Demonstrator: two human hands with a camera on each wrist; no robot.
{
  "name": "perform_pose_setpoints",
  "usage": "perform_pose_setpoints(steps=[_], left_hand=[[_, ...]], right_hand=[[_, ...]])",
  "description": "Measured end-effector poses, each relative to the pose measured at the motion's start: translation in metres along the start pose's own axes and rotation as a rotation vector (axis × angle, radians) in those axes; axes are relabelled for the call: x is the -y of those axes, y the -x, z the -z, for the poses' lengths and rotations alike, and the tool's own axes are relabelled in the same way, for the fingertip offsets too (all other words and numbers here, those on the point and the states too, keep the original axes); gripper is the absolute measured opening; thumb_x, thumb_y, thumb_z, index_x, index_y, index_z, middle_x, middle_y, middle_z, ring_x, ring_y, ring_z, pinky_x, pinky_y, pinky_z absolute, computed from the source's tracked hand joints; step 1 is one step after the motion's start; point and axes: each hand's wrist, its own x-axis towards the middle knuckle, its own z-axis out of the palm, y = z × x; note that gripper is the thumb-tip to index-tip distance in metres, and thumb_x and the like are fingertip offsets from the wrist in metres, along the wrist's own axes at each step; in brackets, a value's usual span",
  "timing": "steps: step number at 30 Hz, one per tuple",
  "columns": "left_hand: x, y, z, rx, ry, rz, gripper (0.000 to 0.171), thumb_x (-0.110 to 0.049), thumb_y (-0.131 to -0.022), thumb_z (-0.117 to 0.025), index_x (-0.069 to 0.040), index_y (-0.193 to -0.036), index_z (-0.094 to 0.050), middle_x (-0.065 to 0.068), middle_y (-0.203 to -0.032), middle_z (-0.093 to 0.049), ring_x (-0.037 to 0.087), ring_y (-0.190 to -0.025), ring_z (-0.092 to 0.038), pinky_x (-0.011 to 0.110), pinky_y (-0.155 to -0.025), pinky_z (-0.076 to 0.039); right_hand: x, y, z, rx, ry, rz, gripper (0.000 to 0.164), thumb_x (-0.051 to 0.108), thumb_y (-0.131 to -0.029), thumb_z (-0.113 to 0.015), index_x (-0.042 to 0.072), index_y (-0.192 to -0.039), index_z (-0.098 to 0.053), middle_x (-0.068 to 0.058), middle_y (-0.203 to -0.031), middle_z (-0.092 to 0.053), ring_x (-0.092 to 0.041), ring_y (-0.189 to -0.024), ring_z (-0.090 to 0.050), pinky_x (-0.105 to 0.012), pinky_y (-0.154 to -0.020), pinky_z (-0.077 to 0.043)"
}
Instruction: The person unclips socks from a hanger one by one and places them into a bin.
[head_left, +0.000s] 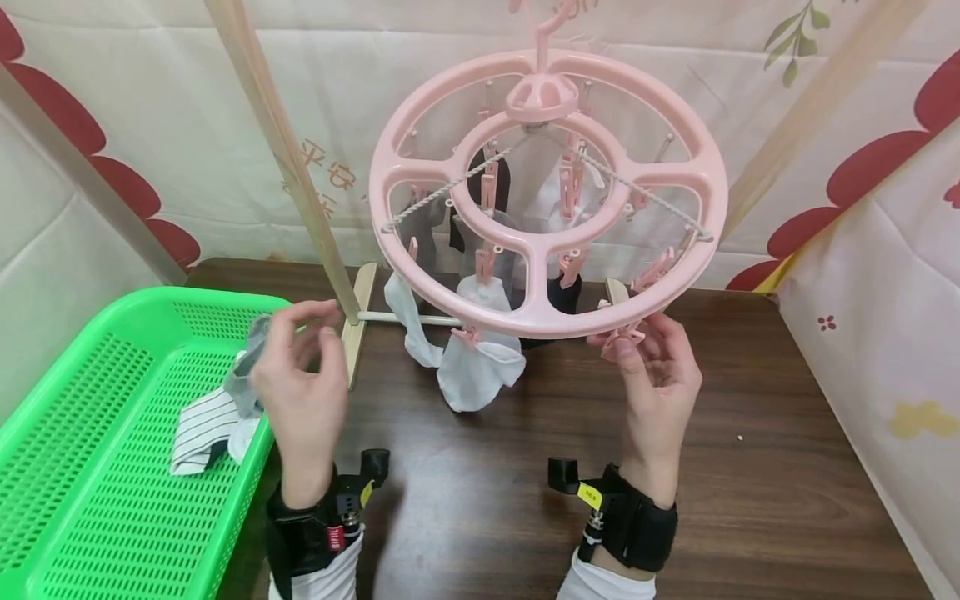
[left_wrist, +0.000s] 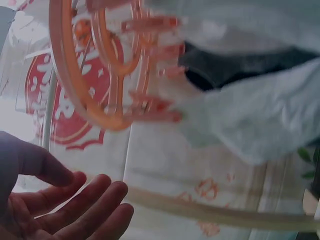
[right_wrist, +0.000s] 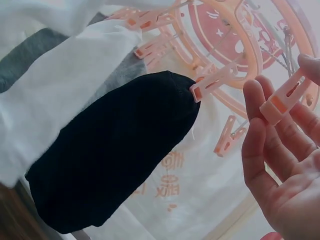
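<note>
A pink round drying rack (head_left: 716,187) hangs over the table with several clothespins round its rings. My right hand (head_left: 660,383) pinches a pink clothespin (right_wrist: 285,102) at the rack's front right; no cloth shows in that clothespin. My left hand (head_left: 300,392) is raised left of the rack, near the basket's right edge, fingers loosely bent and holding nothing. Clipped at the rack's front is a white sock (head_left: 472,383). A black sock (right_wrist: 120,150) hangs from another clothespin beside the right hand. Further grey, white and dark pieces hang behind, partly hidden by the rack.
At the left stands a green plastic basket (head_left: 202,297), holding a striped sock (head_left: 202,429) and a grey cloth piece (head_left: 243,379). A wooden stand (head_left: 300,183) rises behind the left hand from the brown table (head_left: 465,500). Printed fabric (head_left: 862,275) encloses the back and sides.
</note>
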Motion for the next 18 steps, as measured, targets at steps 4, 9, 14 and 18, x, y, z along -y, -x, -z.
perform_pose_setpoints(steps=[4, 9, 14, 18], left_hand=[[-0.004, 0.007, -0.015, 0.129, 0.026, -0.063, 0.025, 0.015, -0.082, -0.054, 0.006, -0.103, -0.065, 0.013, -0.099, -0.070, 0.022, -0.092, -0.067, 0.028, -0.081, -0.052], [-0.010, 0.016, -0.029, 0.231, 0.057, -0.130, 0.028, 0.013, -0.082, -0.057, 0.001, -0.106, -0.066, 0.010, -0.100, -0.070, 0.022, -0.092, -0.067, 0.031, -0.080, -0.052], [-0.015, 0.021, -0.035, 0.265, 0.083, -0.146, 0.029, 0.013, -0.081, -0.057, 0.000, -0.105, -0.067, 0.008, -0.099, -0.070, 0.018, -0.093, -0.067, 0.031, -0.083, -0.051], [-0.016, 0.023, -0.036, 0.265, 0.072, -0.144, 0.029, 0.013, -0.081, -0.057, -0.001, -0.105, -0.067, 0.009, -0.098, -0.070, 0.018, -0.092, -0.067, 0.032, -0.083, -0.052]], right_hand=[[0.001, 0.001, 0.000, 0.011, -0.002, -0.034, 0.033, -0.008, -0.088, -0.060, -0.012, -0.120, -0.057, -0.020, -0.095, -0.068, -0.027, -0.080, -0.068, -0.028, -0.072, -0.051], [-0.001, 0.001, -0.004, 0.076, 0.033, -0.061, 0.034, -0.005, -0.089, -0.061, -0.012, -0.122, -0.055, -0.020, -0.101, -0.067, -0.027, -0.082, -0.068, -0.029, -0.074, -0.051], [-0.006, 0.001, -0.007, 0.188, 0.111, -0.087, 0.035, 0.002, -0.091, -0.063, -0.008, -0.124, -0.056, -0.016, -0.102, -0.067, -0.023, -0.084, -0.068, -0.028, -0.078, -0.051], [-0.012, 0.002, -0.006, 0.341, 0.191, -0.143, 0.030, -0.007, -0.090, -0.059, -0.009, -0.120, -0.058, -0.017, -0.097, -0.068, -0.020, -0.086, -0.068, -0.027, -0.078, -0.051]])
